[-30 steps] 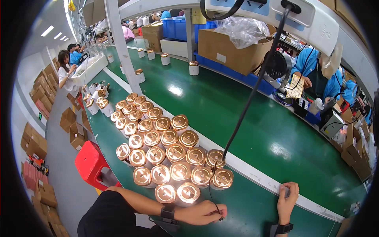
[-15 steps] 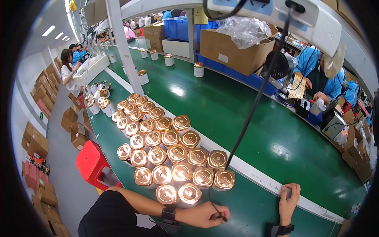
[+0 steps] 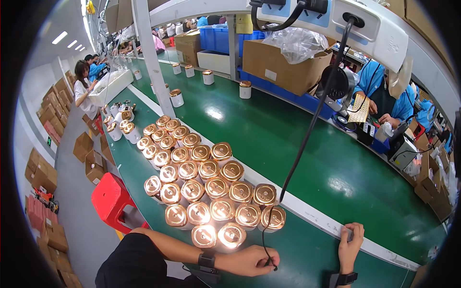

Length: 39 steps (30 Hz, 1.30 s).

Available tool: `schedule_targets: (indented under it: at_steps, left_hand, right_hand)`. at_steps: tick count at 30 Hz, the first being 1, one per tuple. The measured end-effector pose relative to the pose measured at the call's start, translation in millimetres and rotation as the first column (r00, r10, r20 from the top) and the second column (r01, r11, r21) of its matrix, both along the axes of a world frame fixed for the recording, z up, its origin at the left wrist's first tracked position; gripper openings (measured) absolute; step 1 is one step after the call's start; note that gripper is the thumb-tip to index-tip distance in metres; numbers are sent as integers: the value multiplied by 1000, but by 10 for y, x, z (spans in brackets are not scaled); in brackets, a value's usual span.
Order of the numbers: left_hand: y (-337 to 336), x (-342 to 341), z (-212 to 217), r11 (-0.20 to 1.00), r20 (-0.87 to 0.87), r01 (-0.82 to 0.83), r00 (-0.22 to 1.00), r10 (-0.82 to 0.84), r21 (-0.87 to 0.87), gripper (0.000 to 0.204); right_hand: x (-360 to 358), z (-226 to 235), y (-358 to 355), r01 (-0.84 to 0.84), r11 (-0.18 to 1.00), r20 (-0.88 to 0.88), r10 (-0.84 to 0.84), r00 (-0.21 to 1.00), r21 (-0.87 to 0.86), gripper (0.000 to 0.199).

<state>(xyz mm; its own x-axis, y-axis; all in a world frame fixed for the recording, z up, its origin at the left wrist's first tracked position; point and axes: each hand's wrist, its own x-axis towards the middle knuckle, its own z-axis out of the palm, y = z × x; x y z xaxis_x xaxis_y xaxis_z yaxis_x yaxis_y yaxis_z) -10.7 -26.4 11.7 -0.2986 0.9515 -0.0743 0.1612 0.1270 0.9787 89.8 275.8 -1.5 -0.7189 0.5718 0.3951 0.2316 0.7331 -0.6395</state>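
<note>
My left hand (image 3: 252, 260) is at the near edge of the green bench, just below the front jars. Its fingers are closed around the thin end of a black cable (image 3: 307, 139) that hangs from above; a small dark tip pokes out below them. Jars with shiny copper-coloured lids (image 3: 222, 210) and pale bodies stand upright in a close cluster to the left and ahead of that hand. Farther right, my right hand (image 3: 351, 245) rests on the white rail (image 3: 331, 222), fingers loosely bent over it, thumb apart, nothing held.
Beyond the rail runs a green conveyor belt (image 3: 288, 139) carrying several spaced jars (image 3: 245, 90). A white power strip (image 3: 365, 29) hangs overhead. A red stool (image 3: 113, 201) stands at left. Across the belt are a cardboard box (image 3: 283, 62) and a co-worker in blue (image 3: 372, 77).
The jars on the belt have shifted slightly nearer and to the right. The cable's lower part now hangs in view down to my left hand. Both hands stay nearly where they were.
</note>
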Motion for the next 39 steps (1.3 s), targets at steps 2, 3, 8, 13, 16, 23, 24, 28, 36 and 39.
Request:
schedule_targets:
  at_steps: [2, 3, 8, 13, 16, 23, 24, 28, 36, 39]
  left_hand:
    - [-14, 13, -57, 1000, -24, 14, 1000, -13, 6, 14]
    - [0, 8, -64, 1000, -17, 16, 1000, -16, 24, 13]
    - [77, -6, -122, 996, 32, -16, 999, 13, 83, 8]
    - [-93, -98, -33, 994, -19, -76, 997, 75, -84, 8]
    - [51, -52, -84, 982, 101, -169, 979, 177, -80, 8]
    - [115, 35, -65, 971, 132, -212, 965, 225, -109, 10]
    - [113, 40, -70, 967, 122, -218, 965, 234, -130, 13]
    - [101, 7, -12, 975, 86, -166, 980, 180, -148, 15]
    - [141, 19, -27, 988, 88, -151, 984, 153, -36, 16]
    - [155, 33, 60, 988, 36, -149, 988, 151, -38, 16]
  right_hand:
    - [24, 11, -22, 5, 1000, -2, -5, 1000, -1, 10]
    - [51, 27, -26, 24, 1000, 2, -24, 1000, -3, 10]
    - [136, -147, 80, 73, 974, -15, -72, 997, 213, 12]
    - [-132, -128, 74, -20, 987, -120, 40, 992, 162, 17]
    - [-34, -89, 153, 38, 990, -68, -28, 997, 139, 16]
    - [90, -62, 132, 17, 998, -16, -16, 1000, 59, 16]
    - [89, -69, 120, 26, 998, -7, -25, 1000, 60, 16]
    - [67, -94, 114, 33, 996, -38, -30, 999, 88, 16]
    - [53, -88, 121, 31, 997, -3, -31, 1000, 68, 18]
    - [44, -81, 122, 35, 996, -22, -34, 999, 82, 18]
